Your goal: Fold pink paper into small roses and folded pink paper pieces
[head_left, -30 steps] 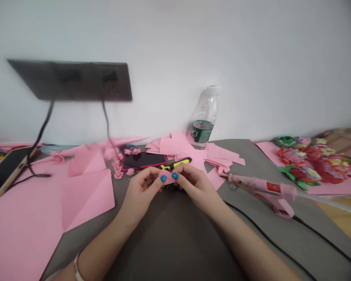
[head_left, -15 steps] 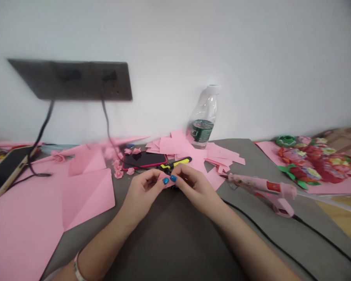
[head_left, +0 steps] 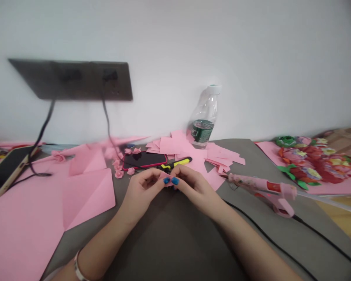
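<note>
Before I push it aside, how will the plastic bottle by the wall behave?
The bottle looks nearly empty, clear above the label, so probably light. It is tall and narrow and stands among loose pink paper squares, so a push high up may tip it. Its round body would likely roll once down.

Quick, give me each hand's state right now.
Left hand: closed, pinching the small pink paper piece.
Right hand: closed, pinching the same piece.

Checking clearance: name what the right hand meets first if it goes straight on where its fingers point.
The small pink paper piece that the right hand pinches; just beyond, probably the left hand, pinching the same piece.
</note>
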### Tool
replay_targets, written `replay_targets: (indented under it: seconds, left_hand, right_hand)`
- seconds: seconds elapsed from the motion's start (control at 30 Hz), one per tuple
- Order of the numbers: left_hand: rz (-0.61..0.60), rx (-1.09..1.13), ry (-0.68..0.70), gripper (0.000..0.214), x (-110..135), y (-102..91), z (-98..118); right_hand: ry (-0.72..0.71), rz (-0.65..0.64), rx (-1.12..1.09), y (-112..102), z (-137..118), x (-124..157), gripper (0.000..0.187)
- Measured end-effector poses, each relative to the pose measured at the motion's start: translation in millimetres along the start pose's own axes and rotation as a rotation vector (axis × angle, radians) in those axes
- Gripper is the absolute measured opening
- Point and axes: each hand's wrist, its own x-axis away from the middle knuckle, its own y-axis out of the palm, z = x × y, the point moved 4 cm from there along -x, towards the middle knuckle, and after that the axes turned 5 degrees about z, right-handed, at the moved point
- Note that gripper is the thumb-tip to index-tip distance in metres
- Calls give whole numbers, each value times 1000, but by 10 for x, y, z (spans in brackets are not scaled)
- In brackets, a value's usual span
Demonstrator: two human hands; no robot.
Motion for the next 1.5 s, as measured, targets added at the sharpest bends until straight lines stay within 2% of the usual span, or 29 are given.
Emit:
replay_targets:
  seconds: [0.1, 0.2, 0.3, 0.47, 0.53, 0.77, 0.97, 1.17, 1.4, 1.5]
  left_hand:
    - [8, -11, 11, 19, -4, -12, -3]
    - [50, 31, 51, 19, 2, -26, 8]
    - [59, 15, 150, 33, 28, -23, 46]
    - [75, -130, 322, 15, 74, -18, 131]
    - [96, -112, 318, 13, 72, -27, 134]
    - [96, 94, 172, 8, 34, -30, 58]
    - [36, 209, 31, 13, 19, -12, -29]
    - [87, 187, 75, 18, 21, -29, -12]
    - [97, 104, 141, 8, 25, -36, 57]
    - [147, 8, 190, 6, 39, -57, 78]
  right_hand:
    - [-7, 0, 21, 3, 2, -8, 32]
    - [-28, 67, -2, -26, 11, -29, 34]
    - [-36, 129, -74, -52, 28, -44, 38]
    - [-42, 124, -109, -23, 21, -33, 37]
    - [-47, 119, -112, -11, 6, -26, 38]
    - [-58, 91, -124, 3, -13, -25, 40]
    - [-73, 92, -175, 10, -13, -23, 35]
    - [-77, 102, -180, 7, 3, -19, 35]
    - [-66, 81, -164, 18, -1, -25, 38]
    - [-39, 81, -126, 27, 3, -18, 38]
